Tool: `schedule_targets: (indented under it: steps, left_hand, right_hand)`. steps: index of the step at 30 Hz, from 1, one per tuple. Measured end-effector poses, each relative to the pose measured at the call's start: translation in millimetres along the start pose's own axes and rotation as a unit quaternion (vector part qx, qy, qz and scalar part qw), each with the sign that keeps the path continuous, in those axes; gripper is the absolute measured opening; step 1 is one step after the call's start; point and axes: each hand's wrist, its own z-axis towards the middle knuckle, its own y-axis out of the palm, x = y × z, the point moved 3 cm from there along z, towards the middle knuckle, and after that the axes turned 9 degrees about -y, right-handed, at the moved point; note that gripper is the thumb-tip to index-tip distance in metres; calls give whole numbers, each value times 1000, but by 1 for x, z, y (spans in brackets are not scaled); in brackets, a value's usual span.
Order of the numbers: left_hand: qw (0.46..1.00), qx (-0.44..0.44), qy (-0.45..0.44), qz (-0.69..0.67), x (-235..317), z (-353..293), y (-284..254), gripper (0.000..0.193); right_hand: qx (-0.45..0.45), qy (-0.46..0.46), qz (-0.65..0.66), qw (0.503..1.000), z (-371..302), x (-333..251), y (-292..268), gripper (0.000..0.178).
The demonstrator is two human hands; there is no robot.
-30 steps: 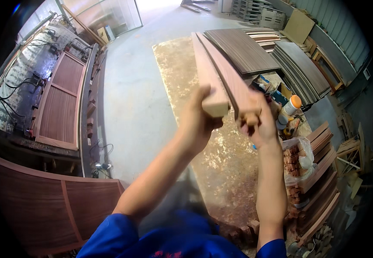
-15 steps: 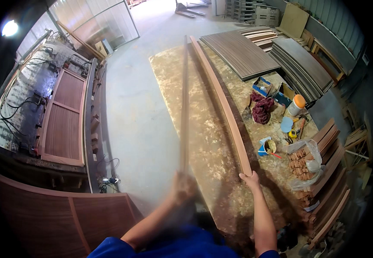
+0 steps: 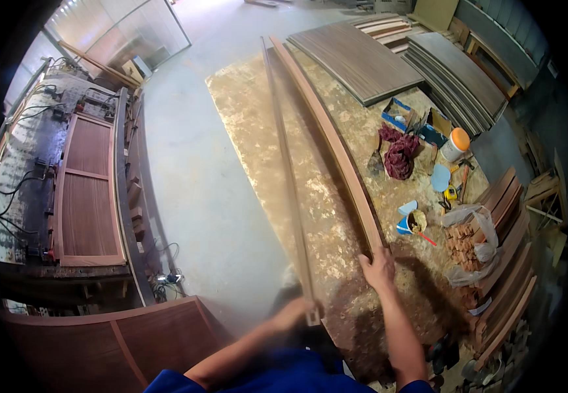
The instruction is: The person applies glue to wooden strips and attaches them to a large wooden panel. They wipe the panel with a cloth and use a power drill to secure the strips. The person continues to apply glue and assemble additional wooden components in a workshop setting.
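My left hand [image 3: 298, 313], slightly blurred, is closed around the near end of a long narrow brown strip [image 3: 288, 164]. A pale squarish end shows just beyond the fingers. The strip slants away over a large worktable [image 3: 333, 229] with a blotchy tan top. Over to the right, my right hand [image 3: 380, 268] grips the near end of a long reddish wooden plank [image 3: 333, 134], thumb at its left edge. Most of those fingers are hidden by the hand. Strip and plank run roughly side by side, closer together at the far end.
Right of the plank are a dark red cloth [image 3: 400, 157], an orange-lidded white tub [image 3: 455, 145], a tape measure [image 3: 451, 192] and a blue cup [image 3: 412, 223]. Flat panels [image 3: 356, 59] lie at the far end, wood strips [image 3: 493, 262] at right. A framed panel [image 3: 87, 190] rests on a machine at left.
My left hand has moved right and toward me, bringing the strip's near end closer to the plank. My right hand keeps to the plank's end, its thumb shifted. The view has tilted slightly.
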Motion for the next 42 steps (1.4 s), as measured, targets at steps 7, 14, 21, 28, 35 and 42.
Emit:
schedule_targets:
  steps: [7,14,21,28,35,42]
  left_hand:
    - [982,-105,-150,42,-32,62,-43,62]
    - [977,180,10,-115,130,188,-149,58]
    - [973,189,-19,-129,167,261,-187,37]
    - [952,285,-47,-99,118,215,-210,28]
    - [915,323,-161,178,132,203,-285,52]
    - [816,373,-201,392,151,198,-267,66]
  right_hand:
    - [-180,30,221,958,36,-145,17,63]
    - [-126,-40,109,985,-84,-123,8,66]
    - [-52,90,108,989,-175,-95,18,65]
    - [-114,119,118,979,-192,-70,38,65]
    - [-78,107,65,989,-167,-76,58,55]
    - [131,95,-15,987,-77,-20,18,55]
